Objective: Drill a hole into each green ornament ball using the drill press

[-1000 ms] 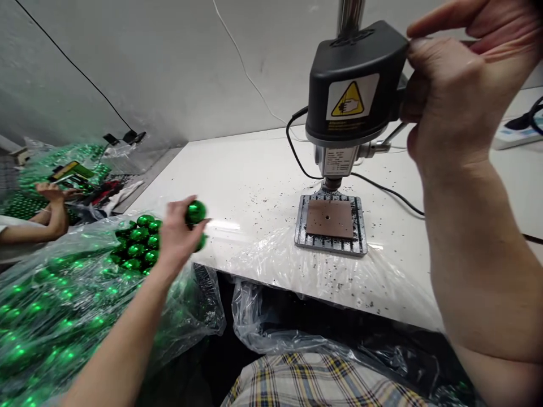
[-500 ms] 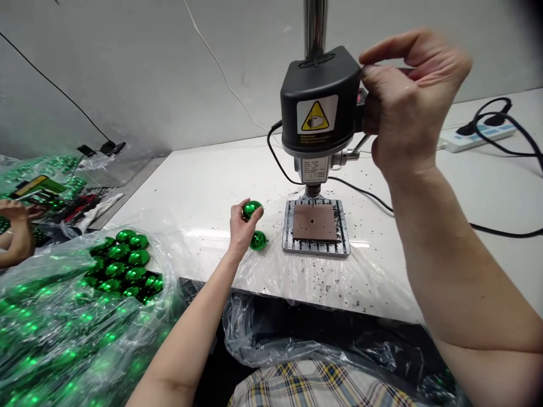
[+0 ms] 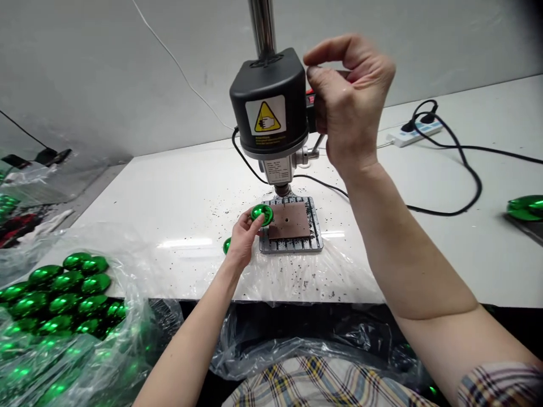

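Observation:
A shiny green bauble sits in the fingers of my left hand, at the left edge of the brown pad on the drill press base. Beneath that wrist, a second green bauble lies on the table, partly covered. My right hand is raised beside the black head of the drill press, its fingers curled at the feed lever. The metal rod runs up behind this hand, which hides its end. The brown pad has a small hole and lies under the chuck.
Several green baubles fill a clear plastic bag at the left. Dark shavings dot the white table. A power strip with a looping black cable lies at right, and another green piece shows at the right edge.
My left hand has carried the bauble rightward from beside the second bauble to the pad's left edge. The view has turned right; my right hand remains beside the drill press head.

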`<state>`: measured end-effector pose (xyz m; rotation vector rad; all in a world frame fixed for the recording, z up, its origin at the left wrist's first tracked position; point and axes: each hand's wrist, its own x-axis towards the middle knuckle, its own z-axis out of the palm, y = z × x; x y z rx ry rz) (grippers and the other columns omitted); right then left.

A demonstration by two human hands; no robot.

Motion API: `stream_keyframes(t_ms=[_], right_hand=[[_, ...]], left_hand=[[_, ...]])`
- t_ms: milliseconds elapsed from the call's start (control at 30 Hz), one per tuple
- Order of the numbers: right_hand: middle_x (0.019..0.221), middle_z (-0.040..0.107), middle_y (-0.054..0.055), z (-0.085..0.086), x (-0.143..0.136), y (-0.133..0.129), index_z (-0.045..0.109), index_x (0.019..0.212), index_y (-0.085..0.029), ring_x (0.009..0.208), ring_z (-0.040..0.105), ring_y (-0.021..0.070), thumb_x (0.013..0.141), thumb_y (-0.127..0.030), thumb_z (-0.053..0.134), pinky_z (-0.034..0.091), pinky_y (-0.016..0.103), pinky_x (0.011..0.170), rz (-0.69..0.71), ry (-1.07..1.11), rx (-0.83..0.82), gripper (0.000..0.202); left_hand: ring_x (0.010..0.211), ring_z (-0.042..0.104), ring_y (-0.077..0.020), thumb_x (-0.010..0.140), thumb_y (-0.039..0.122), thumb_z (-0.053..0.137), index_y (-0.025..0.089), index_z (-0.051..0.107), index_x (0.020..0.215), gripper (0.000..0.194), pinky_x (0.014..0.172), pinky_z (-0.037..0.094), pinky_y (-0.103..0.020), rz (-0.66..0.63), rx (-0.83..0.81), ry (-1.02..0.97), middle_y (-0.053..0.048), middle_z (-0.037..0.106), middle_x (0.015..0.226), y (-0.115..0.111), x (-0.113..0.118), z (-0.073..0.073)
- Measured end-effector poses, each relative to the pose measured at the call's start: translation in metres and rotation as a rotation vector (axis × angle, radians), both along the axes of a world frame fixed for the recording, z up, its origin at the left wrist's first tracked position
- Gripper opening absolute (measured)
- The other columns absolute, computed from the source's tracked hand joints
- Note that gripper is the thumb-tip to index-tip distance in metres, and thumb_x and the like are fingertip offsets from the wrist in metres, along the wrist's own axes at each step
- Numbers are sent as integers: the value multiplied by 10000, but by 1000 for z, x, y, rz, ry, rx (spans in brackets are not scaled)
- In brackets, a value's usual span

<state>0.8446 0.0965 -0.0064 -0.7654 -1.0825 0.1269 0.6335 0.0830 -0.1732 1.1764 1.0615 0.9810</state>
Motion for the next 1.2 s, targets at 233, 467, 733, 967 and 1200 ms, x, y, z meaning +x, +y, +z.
stream_keyframes(t_ms=[233,467,733,967,1200], right_hand=[[803,608,-2,-3,0,0,570,925,-240,682,586,133,984,-273,563,503,247,595,-62,-50,-167,68],[761,578,6,-2,-1,-2,555,974,-256,722,569,147,987,-472,543,486,246,574,-87,-43,-239,216],[799,608,12,-4,2,1,559,952,-256,705,573,147,980,-565,528,463,252,540,-48,-64,-189,312],[841,643,-20,-14,-1,-7,650,854,-230,504,485,79,930,-271,668,382,247,440,155,-9,199,88],[900,628,-21,-31,-12,-21,645,958,-238,456,404,29,982,-320,628,309,216,395,2,-57,299,87]], left_hand=[[1166,630,-244,745,421,803,169,619,1287,625,1028,481,-391,-81,164,143,-118,704,1227,13,23,-27],[1195,581,-296,679,293,853,199,670,1248,605,1033,469,-444,-66,346,361,-112,672,1168,15,35,-28],[1129,624,-266,669,319,874,200,591,1201,614,986,519,-434,-110,399,202,-98,653,1182,7,50,-43],[1123,641,-260,643,320,903,191,554,1160,637,971,538,-424,-125,355,90,-101,665,1177,10,52,-49],[1154,632,-271,655,319,895,194,544,1179,643,1009,519,-453,-129,344,80,-108,654,1204,10,52,-50]])
